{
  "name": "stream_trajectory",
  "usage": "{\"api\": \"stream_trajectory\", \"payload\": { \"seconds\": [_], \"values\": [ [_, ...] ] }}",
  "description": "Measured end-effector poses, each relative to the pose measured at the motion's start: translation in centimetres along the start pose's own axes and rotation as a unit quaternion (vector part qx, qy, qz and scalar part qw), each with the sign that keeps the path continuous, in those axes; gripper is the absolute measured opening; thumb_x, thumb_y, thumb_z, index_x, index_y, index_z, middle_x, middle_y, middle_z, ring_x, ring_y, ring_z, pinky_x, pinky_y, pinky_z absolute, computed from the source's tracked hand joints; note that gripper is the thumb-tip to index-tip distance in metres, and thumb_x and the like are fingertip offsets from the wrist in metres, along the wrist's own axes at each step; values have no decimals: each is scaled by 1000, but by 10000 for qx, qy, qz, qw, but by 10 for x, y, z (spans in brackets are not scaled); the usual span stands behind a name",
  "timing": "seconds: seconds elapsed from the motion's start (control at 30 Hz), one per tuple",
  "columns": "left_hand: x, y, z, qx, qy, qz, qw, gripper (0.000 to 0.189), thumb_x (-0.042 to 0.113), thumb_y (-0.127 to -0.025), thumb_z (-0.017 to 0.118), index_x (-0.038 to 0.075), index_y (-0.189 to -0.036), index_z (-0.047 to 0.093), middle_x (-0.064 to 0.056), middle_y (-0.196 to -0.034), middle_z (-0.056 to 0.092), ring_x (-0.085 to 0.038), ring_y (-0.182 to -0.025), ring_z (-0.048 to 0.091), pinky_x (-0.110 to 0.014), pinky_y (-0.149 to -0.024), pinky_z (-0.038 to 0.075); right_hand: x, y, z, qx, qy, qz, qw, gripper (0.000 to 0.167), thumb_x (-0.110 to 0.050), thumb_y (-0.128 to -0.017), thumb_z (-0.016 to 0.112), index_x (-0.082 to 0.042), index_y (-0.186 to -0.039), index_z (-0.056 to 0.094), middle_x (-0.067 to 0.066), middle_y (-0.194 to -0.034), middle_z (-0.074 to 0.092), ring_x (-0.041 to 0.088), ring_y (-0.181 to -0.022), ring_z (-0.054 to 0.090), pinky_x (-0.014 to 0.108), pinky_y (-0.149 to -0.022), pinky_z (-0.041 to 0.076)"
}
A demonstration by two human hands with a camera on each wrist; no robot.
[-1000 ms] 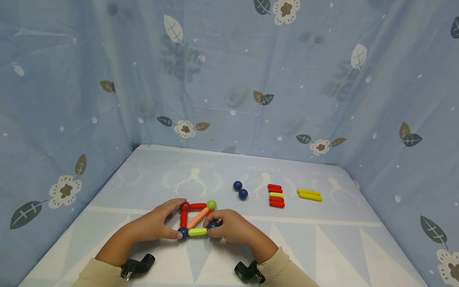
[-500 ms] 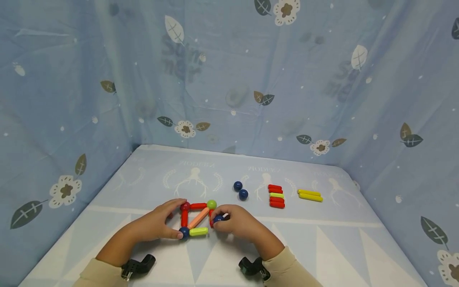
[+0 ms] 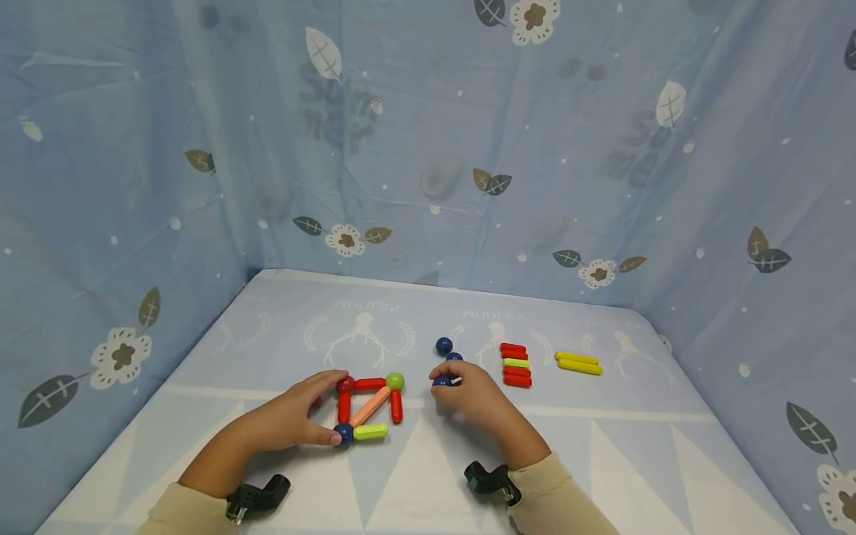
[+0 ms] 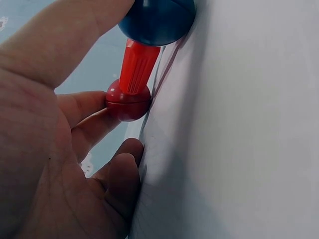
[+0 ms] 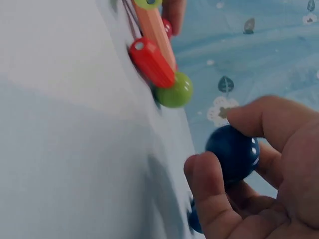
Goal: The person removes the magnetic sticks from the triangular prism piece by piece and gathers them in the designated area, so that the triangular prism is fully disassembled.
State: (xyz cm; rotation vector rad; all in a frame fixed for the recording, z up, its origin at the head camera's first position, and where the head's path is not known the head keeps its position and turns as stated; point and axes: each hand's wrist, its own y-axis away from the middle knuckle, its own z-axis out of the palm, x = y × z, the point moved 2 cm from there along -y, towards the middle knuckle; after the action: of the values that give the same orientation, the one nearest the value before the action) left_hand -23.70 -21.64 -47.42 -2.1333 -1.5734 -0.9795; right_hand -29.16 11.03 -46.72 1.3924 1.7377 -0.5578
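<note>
1. We see the left hand (image 3: 294, 416) at the left side of a stick frame (image 3: 369, 384): its thumb presses a blue corner ball (image 3: 344, 434), its forefinger touches a dark red ball (image 3: 345, 385), and a red side stick (image 3: 344, 407) joins the two.
2. We find that hand's thumb and forefinger spread apart, holding that side between them; its last fingers are bent.
3. We see the right hand (image 3: 478, 397) pinching a blue ball (image 3: 441, 381) between thumb and fingertips, right of the frame and apart from it. We cannot tell whether this ball touches the table (image 3: 267, 334).
4. Just beyond it we see two loose balls (image 3: 444, 345), both blue, the nearer partly hidden by the hand.
5. In the frame, an orange stick (image 3: 371, 406) slants from the blue corner ball to a green ball (image 3: 395, 381).
6. We see a gap between the free ends of a lime stick (image 3: 371, 432) and a red right-hand stick (image 3: 397, 407).
7. Farther right, we see five short sticks (image 3: 516, 364) in a row, then two yellow sticks (image 3: 579, 362) side by side.
</note>
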Motion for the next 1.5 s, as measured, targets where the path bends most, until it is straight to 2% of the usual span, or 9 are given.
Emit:
{"api": "stream_trajectory", "payload": {
  "seconds": [0.13,0.23,0.47,0.6,0.8,1.0,1.23,1.33,1.5],
  "values": [
    [-1,-1,-1,-27,19,38,10000,110,50,-75,93,19,-164,34,-13,-168,34,-36,-138,51,-68,-114,38,4,-6,-17,656,-231,65,9976,22,-26,-97,75,-21,-118,72,3,-115,66,24,-98,61,34,-79,56],
    [-1,-1,-2,-21,19,70,10000,110,48,-75,93,18,-163,35,-14,-168,34,-37,-140,49,-68,-115,37,6,-14,-27,976,-311,108,9947,22,-27,-97,74,-23,-119,73,3,-122,65,25,-103,61,35,-84,56],
    [-1,0,-1,-52,113,10,9999,109,47,-75,94,19,-163,36,-13,-167,34,-36,-139,51,-68,-115,38,7,-36,-40,1346,-226,313,9901,36,-28,-98,73,-20,-132,68,6,-136,61,28,-113,60,42,-93,56],
    [0,0,-1,-49,115,-20,9999,110,47,-75,94,20,-163,35,-13,-168,34,-36,-140,49,-69,-115,37,12,-50,-45,1476,-191,412,9880,36,-28,-97,74,-17,-131,66,7,-137,62,29,-112,60,43,-93,55],
    [0,-1,-2,-18,52,3,10000,109,47,-74,94,21,-163,36,-11,-168,35,-36,-141,49,-68,-115,38,25,-66,-47,1437,-321,528,9877,32,-29,-97,75,-22,-127,68,9,-139,61,32,-121,58,49,-101,52],
    [-2,-1,-1,-56,162,76,9998,110,46,-75,94,18,-163,36,-13,-167,35,-38,-143,47,-66,-117,37,39,-74,-42,1340,-478,639,9878,35,-29,-98,73,-24,-133,70,11,-142,61,33,-123,57,52,-105,50],
    [1,2,0,-9,72,-6,10000,109,47,-75,94,19,-163,36,-12,-167,35,-37,-143,48,-66,-117,37,44,-72,-37,1377,-700,536,9865,43,-25,-100,71,-20,-142,62,11,-144,59,22,-93,70,36,-87,58],
    [2,2,-1,-15,86,-47,10000,109,47,-75,94,20,-163,36,-12,-167,35,-37,-142,48,-66,-116,38,44,-71,-36,1308,-727,518,9874,40,-23,-101,71,-18,-140,64,11,-142,60,20,-88,68,31,-80,56],
    [2,1,0,-19,88,-24,10000,109,48,-75,93,20,-163,35,-12,-168,34,-37,-141,49,-66,-115,39,46,-69,-37,1182,-688,536,9892,41,-22,-101,70,-23,-142,66,8,-138,63,22,-91,67,30,-77,54]
  ]
}}
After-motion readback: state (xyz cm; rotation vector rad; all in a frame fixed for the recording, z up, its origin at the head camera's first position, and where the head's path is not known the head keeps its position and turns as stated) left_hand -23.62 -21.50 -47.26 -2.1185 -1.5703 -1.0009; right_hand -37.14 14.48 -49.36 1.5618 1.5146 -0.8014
